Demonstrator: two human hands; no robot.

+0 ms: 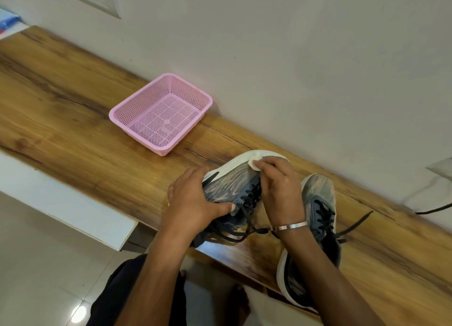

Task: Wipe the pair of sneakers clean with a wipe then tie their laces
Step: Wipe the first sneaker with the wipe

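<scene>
Now: left hand point(193, 203) gripped tilted sneaker point(232, 184) on wooden counter point(73, 100) | right hand point(278, 186) pinched what looked like a wipe point(254, 163) against its white sole | second sneaker point(315, 210) just beside | pink basket point(160, 113) apart.

Both arms bare from wrist to elbow, no sleeves in view. Right wrist has a plain thin metal bangle point(291, 226), silver-toned, smooth, no markings visible. Left hand point(193, 203) and right hand point(278, 188) w/o gloves or rings as far as can be seen. Lower down, dark garment point(117, 291), black or v. dark, loose fabric; can't tell if shorts or trousers. Bare foot point(238, 301) partly visible, blurred.
</scene>
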